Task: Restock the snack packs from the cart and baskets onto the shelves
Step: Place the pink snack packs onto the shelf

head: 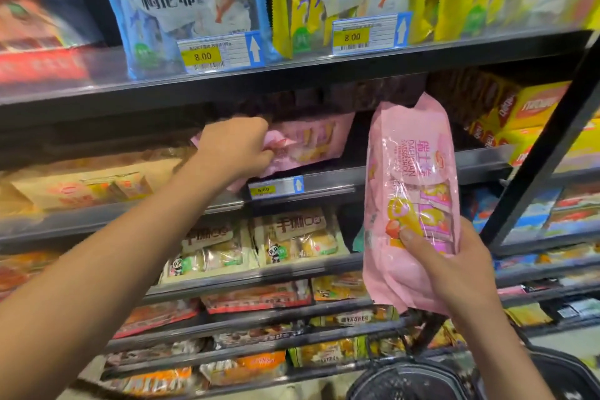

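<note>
1 pink snack pack (311, 143) is being gripped on the shelf (344, 177) by the left hand (237, 148), a 2nd pink pack (412, 201) is held upright in the right hand (451, 265) with fingers clamped, and stock in the basket (412, 377) is judged left.

- The pink snack pack (409, 204) in the right hand (454, 269) is glossy plastic film, crinkled and catching the light.
- The shelf edge (324, 71) looks like dark, matt metal.
- The price tag (220, 53) sits in a shiny clear plastic holder.
- The basket (406, 380) is black plastic mesh.
</note>
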Demonstrator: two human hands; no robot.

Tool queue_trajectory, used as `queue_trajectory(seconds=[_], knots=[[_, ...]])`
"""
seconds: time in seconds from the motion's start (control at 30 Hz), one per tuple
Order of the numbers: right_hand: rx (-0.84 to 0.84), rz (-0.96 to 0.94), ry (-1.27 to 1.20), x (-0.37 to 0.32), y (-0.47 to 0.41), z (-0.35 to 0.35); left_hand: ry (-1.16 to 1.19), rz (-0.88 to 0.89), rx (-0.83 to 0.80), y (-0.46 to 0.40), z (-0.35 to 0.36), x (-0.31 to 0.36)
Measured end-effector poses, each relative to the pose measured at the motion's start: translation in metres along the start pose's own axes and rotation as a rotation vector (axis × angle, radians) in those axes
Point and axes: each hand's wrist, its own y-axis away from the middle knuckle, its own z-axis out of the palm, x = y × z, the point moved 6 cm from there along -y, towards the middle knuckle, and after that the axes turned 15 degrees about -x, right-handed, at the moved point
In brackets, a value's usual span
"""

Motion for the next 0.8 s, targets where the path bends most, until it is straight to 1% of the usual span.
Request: queue_trajectory(seconds=[0.1,0.17,0.2,0.23,0.3,0.33,0.37,0.4,0.5,0.53,0.6,0.67,0.73,0.8], knots=[[-0.004,0.004,0.015,0.0,-0.003,-0.002,0.024,-0.026,-0.157,-0.021,0.013,-0.004],[-0.01,0.006,0.028,0.0,-0.006,-0.003,0.006,-0.041,-0.294,-0.03,0.02,-0.006],[-0.016,0.005,0.032,-0.001,-0.008,-0.003,0.005,-0.048,-0.338,-0.035,0.024,-0.007],[-0.025,0.001,0.035,-0.003,-0.009,-0.003,0.007,-0.05,-0.335,-0.039,0.025,-0.008],[-0.043,-0.008,0.04,-0.006,-0.012,-0.001,0.037,-0.008,-0.228,-0.048,0.021,-0.008],[-0.05,-0.011,0.041,-0.007,-0.013,0.0,0.09,0.02,-0.176,-0.052,0.021,-0.01],[-0.055,-0.014,0.038,-0.009,-0.015,0.001,0.117,0.035,-0.153,-0.058,0.025,-0.014],[-0.057,-0.014,0.035,-0.009,-0.016,0.001,0.106,0.035,-0.152,-0.064,0.031,-0.019],[-0.054,-0.017,0.037,-0.01,-0.017,0.003,-0.022,-0.028,-0.213,-0.077,0.052,-0.027],[-0.054,-0.018,0.041,-0.01,-0.018,0.003,-0.025,-0.029,-0.199,-0.08,0.056,-0.025],[-0.057,-0.021,0.044,-0.011,-0.02,0.004,-0.03,0.01,-0.083,-0.082,0.053,-0.021],[-0.067,-0.017,0.046,-0.013,-0.024,0.007,-0.123,0.071,0.079,-0.085,0.051,-0.022],[-0.072,-0.017,0.056,-0.015,-0.029,0.008,-0.19,0.107,0.14,-0.089,0.05,-0.024],[-0.077,-0.012,0.079,-0.018,-0.032,0.008,-0.207,0.105,0.142,-0.093,0.048,-0.026]])
